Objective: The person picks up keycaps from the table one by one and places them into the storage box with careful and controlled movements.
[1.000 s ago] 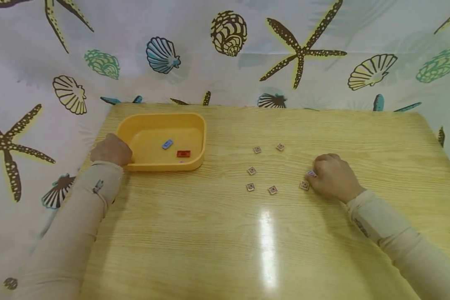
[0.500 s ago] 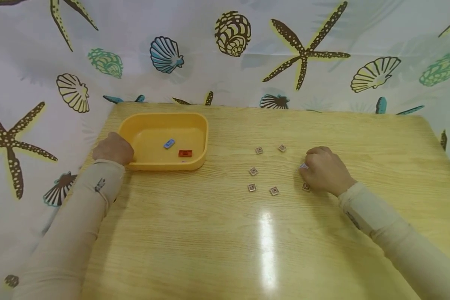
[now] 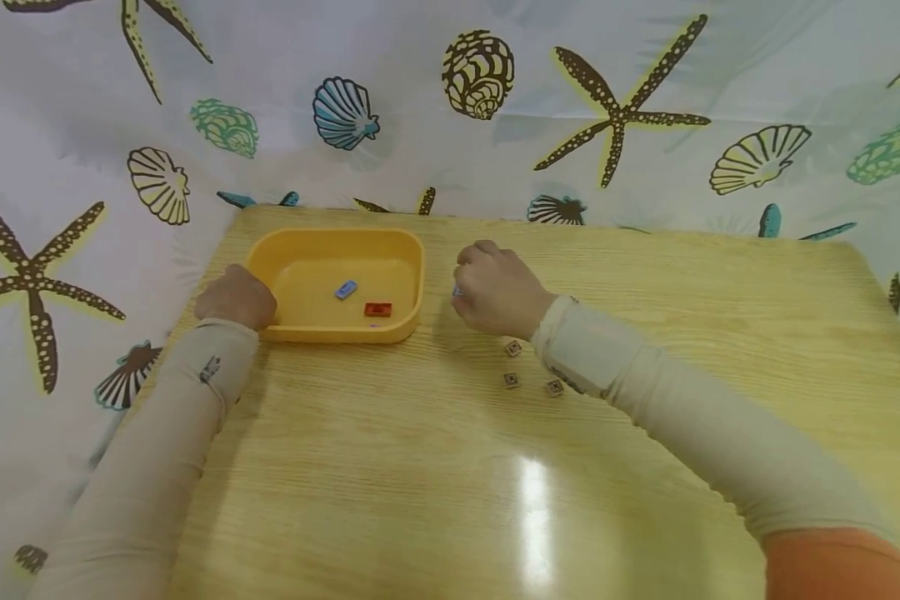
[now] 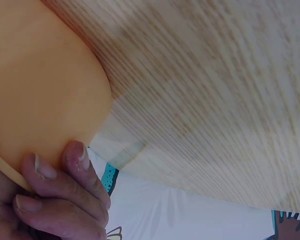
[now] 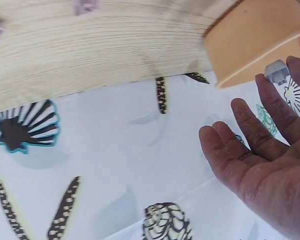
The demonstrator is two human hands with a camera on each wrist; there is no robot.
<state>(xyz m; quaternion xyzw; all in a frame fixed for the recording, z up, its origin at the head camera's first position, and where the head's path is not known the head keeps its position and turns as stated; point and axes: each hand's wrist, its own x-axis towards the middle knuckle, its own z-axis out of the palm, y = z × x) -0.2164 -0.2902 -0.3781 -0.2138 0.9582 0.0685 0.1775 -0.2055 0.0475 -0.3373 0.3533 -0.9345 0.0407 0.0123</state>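
Observation:
My left hand (image 3: 236, 298) grips the left side of a yellow plastic tray (image 3: 330, 335); in the left wrist view, its curled fingers (image 4: 65, 192) press against the tray's outer wall. My right hand (image 3: 498, 290) is above the table just right of the tray. It pinches a small light-blue piece (image 5: 276, 72) between thumb and index finger, the other fingers loosely extended. Most of that piece is hidden in the head view. Inside the tray lie a blue piece (image 3: 346, 289), a red piece (image 3: 377, 309) and a purplish one, mostly hidden behind the near rim.
Small square tiles with dark marks lie on the wooden table (image 3: 390, 467), among them a tile (image 3: 513, 348) beside the right wrist and a tile (image 3: 555, 387) nearer the front. The right hand and forearm cover others. A shell-patterned cloth (image 3: 405, 158) hangs behind the table.
My right hand has moved left from the right-hand tiles towards the tray, carrying the light-blue piece. The left hand keeps its grip on the tray. The head view has shifted slightly.

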